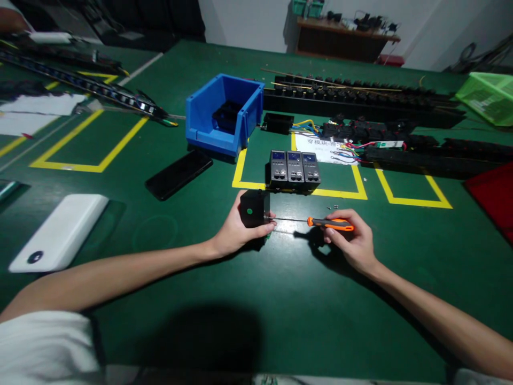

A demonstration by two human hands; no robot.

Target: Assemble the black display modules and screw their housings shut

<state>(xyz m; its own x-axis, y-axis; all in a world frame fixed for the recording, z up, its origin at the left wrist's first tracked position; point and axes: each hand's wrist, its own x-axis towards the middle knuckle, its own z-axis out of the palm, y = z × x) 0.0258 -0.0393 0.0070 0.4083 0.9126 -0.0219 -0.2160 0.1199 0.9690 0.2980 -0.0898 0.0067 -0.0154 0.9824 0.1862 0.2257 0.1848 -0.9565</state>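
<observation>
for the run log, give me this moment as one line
left hand: black module | right hand: orange screwdriver | shaft: end at module

The view looks from the person's head, above and behind the bare left hand (235,231) and bare right hand (356,240), forward and down across the flat green surface (340,331). Near enough to show both bare forearms (140,271), it reaches past the hands to a pale wall (248,27).
</observation>
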